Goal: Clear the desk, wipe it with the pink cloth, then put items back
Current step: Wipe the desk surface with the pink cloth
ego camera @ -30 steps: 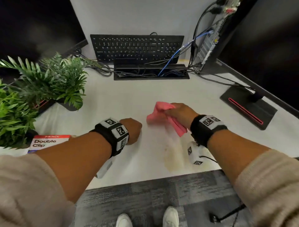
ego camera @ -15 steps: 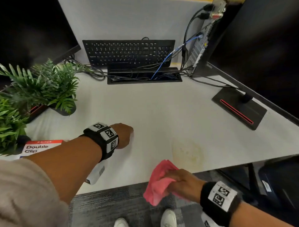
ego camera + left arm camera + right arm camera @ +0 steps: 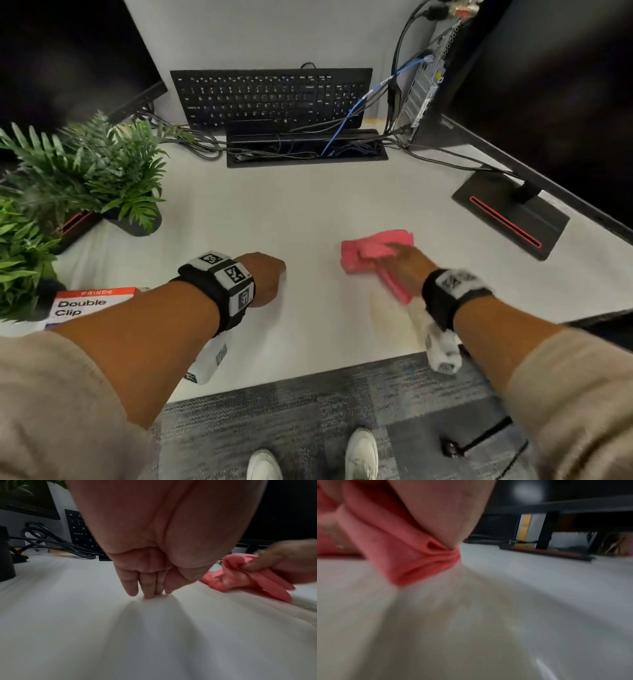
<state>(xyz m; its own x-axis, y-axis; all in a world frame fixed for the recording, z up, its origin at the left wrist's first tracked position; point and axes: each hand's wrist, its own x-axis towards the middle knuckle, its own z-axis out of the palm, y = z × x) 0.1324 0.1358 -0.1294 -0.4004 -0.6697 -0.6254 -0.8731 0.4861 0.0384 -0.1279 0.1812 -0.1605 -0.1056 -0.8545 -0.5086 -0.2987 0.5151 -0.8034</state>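
The pink cloth [image 3: 375, 251] lies bunched on the white table [image 3: 274, 212], right of centre and toward the near edge. Its long axis runs diagonally: the wider folded end points away and to the left, toward the keyboard [image 3: 270, 97], while a narrower tail trails back toward the person's right wrist. The right hand [image 3: 407, 265] presses down on it, fingers curled over the folds and grasping the fabric; in the left wrist view the thumb pinches the cloth [image 3: 247, 577] from the side. The right wrist view is blurred, showing only the tail of the cloth [image 3: 412, 555] squeezed under the palm against the table. Just nearer than the cloth a faint yellowish stain [image 3: 387, 315] marks the surface.

The left hand [image 3: 263, 277] rests on the table left of the cloth, apart from it, fingers [image 3: 149, 586] bent downward with the tips touching the surface and grasping nothing.

At the left edge stand two green plants [image 3: 92, 171] and a box labelled "Double Clip" [image 3: 82, 303]. A monitor base [image 3: 510, 214] sits at the far right, with a cable tray [image 3: 305, 147] before the keyboard.
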